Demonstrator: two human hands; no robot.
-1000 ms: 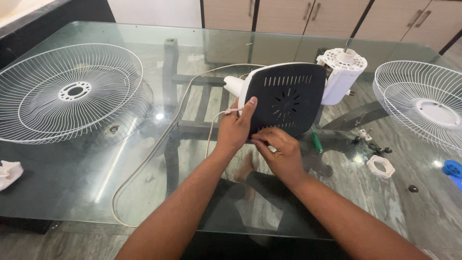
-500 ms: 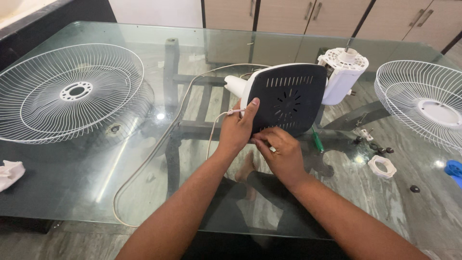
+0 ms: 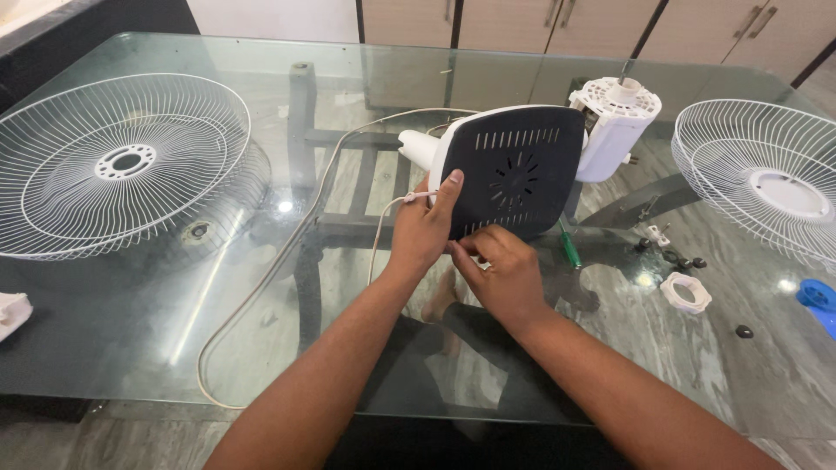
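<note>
A fan base (image 3: 515,170), black underside with vent slots and a white rim, is tipped up on the glass table (image 3: 131,322). My left hand (image 3: 424,228) grips its left edge, thumb on the black plate. My right hand (image 3: 496,271) pinches at the base's lower edge; what its fingertips hold is too small to tell. The white motor housing (image 3: 613,126) sticks out behind the base at the upper right. A white power cord (image 3: 287,252) runs from the base and loops toward the table's front edge.
A white wire fan guard (image 3: 122,165) lies at the left, another guard (image 3: 766,187) at the right. A green-handled screwdriver (image 3: 569,250), loose screws (image 3: 684,261), a white plastic ring nut (image 3: 685,292) and a blue part (image 3: 819,298) lie right of my hands. A white piece (image 3: 10,312) rests at the far left.
My right hand's fingers have shifted slightly up against the base's lower edge. The left hand keeps its grip; the camera view has dipped a little.
</note>
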